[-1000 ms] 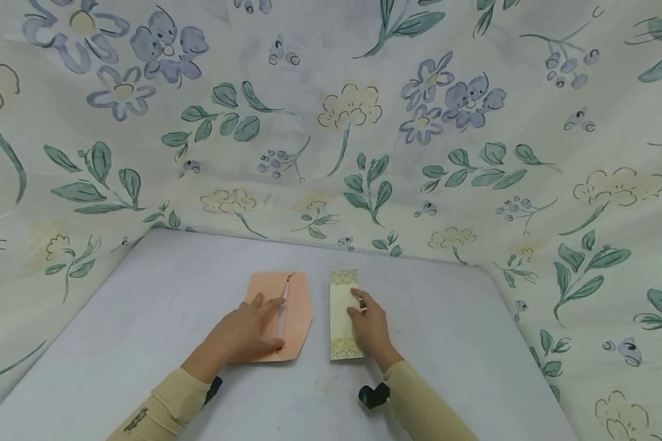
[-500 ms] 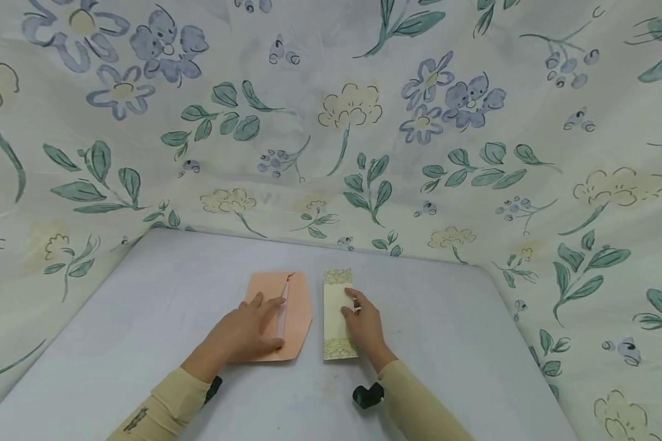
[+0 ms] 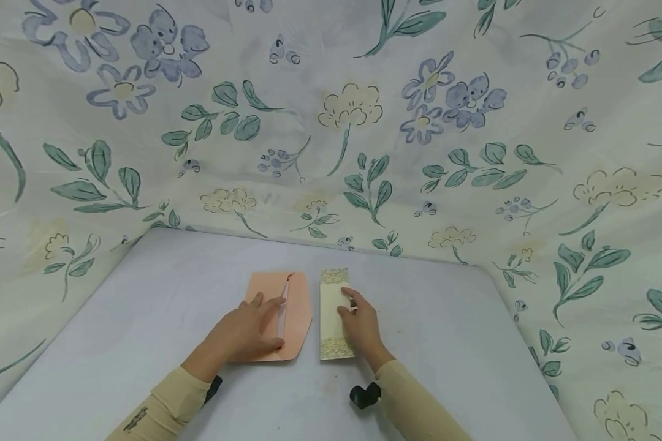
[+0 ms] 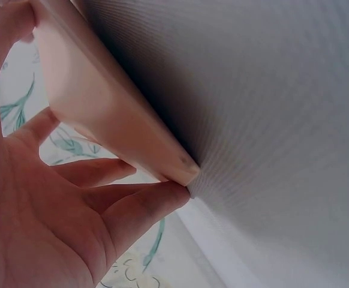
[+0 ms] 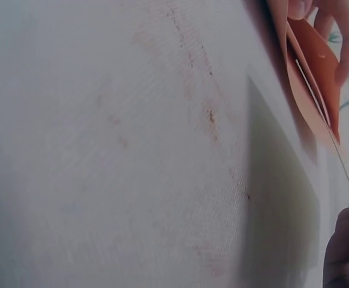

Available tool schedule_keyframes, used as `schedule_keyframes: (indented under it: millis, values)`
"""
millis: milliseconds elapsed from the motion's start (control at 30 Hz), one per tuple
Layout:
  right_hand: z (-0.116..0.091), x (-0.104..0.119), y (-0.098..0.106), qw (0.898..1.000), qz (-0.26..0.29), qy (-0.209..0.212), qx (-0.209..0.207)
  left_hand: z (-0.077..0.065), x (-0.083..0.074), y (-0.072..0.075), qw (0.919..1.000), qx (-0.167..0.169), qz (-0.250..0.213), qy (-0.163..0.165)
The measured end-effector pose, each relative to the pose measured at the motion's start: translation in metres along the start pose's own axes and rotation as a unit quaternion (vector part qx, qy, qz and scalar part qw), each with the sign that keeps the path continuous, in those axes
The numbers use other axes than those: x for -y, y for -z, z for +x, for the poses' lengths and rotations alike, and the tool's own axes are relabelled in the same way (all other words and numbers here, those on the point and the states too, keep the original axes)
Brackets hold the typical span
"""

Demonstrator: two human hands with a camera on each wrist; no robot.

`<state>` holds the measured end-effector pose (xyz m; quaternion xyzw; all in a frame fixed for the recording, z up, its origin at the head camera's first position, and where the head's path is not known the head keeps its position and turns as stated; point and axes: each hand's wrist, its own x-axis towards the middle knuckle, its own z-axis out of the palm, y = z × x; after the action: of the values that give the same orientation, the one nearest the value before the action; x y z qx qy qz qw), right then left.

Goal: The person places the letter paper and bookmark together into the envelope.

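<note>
A peach paper envelope (image 3: 300, 300) lies on the left of the table, flap side to the right, with a narrow white gap along its mouth. My left hand (image 3: 248, 327) grips it, thumb and fingers spread along the gap. From the left wrist view, fingers of that hand (image 4: 48, 204) touch the envelope's edge (image 4: 96, 90). A flat cream card (image 3: 331, 312) with speckled gold bands at both ends is held by its right side in my right hand (image 3: 364, 327). In the right wrist view, the card's thin edge (image 5: 345, 165) overlaps the gaping envelope pocket (image 5: 319, 78).
The white-covered table (image 3: 447, 343) carries faint reddish-brown marks (image 5: 210, 123). Floral fabric (image 3: 347, 153) hangs behind and at both sides. Below the card, a shadow (image 5: 279, 198) falls on the tabletop. Black wrist devices (image 3: 365, 396) sit beneath the sleeves.
The right hand has carried the card leftward, narrowing the space to the envelope. The left hand and envelope have stayed in place.
</note>
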<state>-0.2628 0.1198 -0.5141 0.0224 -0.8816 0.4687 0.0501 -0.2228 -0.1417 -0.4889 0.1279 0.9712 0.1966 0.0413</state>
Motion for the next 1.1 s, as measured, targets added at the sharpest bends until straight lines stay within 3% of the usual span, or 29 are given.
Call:
schedule_keyframes:
  millis: [1100]
  values:
    - [0.0,0.014,-0.017,1.0,-0.018,0.017,0.019,0.002,0.0,-0.002,1.0,-0.004,0.0,0.006]
